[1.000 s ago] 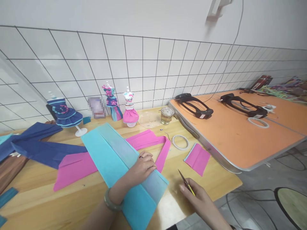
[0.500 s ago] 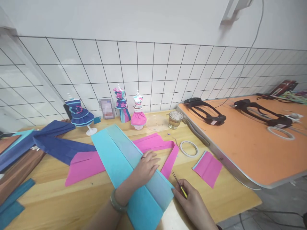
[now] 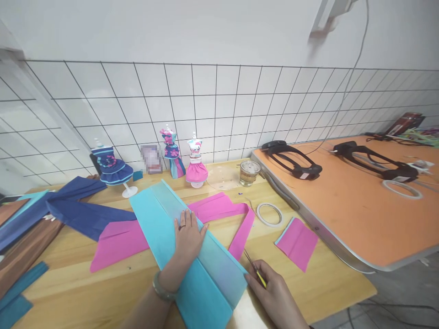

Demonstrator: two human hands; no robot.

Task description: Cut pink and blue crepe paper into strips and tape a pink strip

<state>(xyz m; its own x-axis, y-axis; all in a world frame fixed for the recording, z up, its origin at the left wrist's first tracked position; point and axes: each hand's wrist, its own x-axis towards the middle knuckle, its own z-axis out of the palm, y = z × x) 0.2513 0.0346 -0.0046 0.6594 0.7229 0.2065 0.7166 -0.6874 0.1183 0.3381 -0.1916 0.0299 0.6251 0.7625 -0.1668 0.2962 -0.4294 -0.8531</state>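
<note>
A folded turquoise cloth [image 3: 206, 292] lies slanting across the table, its upper strip paler. My left hand [image 3: 188, 235] rests flat on this cloth, fingers spread, a ring on one finger and a bangle on the wrist. At the cloth's right corner, my right hand [image 3: 270, 290] is closed around a slim pointed tool with a yellow handle [image 3: 261, 279]; its thin dark tips point up and left. The thumb or finger of that hand touches the cloth's corner. Pink cloth [image 3: 120, 240] passes under the turquoise piece, and a pink strip [image 3: 242, 230] emerges beyond it.
Small dress forms in a blue dress [image 3: 115, 171], a mixed-colour dress [image 3: 173, 153] and a pink skirt [image 3: 196, 171] stand along the wall. A glass jar [image 3: 249, 172], tape roll [image 3: 270, 214] and pink square [image 3: 298, 242] lie rightward. Black headsets [image 3: 295, 160] rest on an orange table [image 3: 350, 205].
My left hand has slid up and left along the turquoise cloth and now lies flatter. The right hand stays at the corner with the tool. The camera view has tilted slightly.
</note>
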